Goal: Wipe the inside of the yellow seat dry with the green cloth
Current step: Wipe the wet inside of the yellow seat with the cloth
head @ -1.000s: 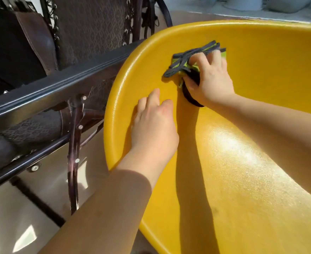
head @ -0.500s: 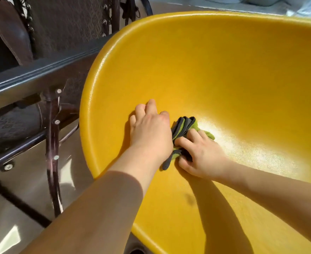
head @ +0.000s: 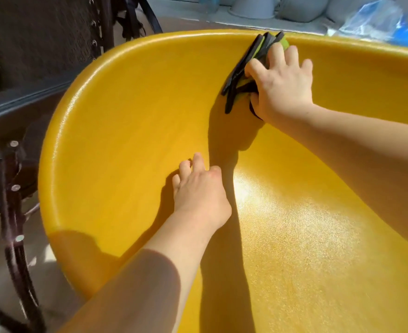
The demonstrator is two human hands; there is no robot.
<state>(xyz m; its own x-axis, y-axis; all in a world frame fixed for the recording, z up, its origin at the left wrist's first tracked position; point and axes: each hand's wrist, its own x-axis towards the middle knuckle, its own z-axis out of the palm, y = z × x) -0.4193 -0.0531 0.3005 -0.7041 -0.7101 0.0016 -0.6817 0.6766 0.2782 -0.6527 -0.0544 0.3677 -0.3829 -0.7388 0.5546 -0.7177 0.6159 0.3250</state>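
High on the far inner wall of the yellow seat (head: 131, 121), just under its rim, we press the green cloth (head: 251, 68) flat against the plastic with our right hand (head: 282, 85). The fingers are spread and nearly straight over the cloth, and the thumb hooks round its near side, so the cloth is pinned between palm and seat more than clenched. It is bunched into folds, green with dark edging, and its dark edges stick out to the left of the hand and up toward the rim.

Lower down, our left hand (head: 198, 191) rests palm down on the inner slope of the seat, fingers loosely extended and close together, with nothing in it. The two hands are well apart. Sunlight falls across the seat's bottom and gives a bright grainy sheen beside the left wrist, while both forearms cast dark shadows over the yellow surface. Beyond the left rim stands a dark metal frame (head: 13, 188).
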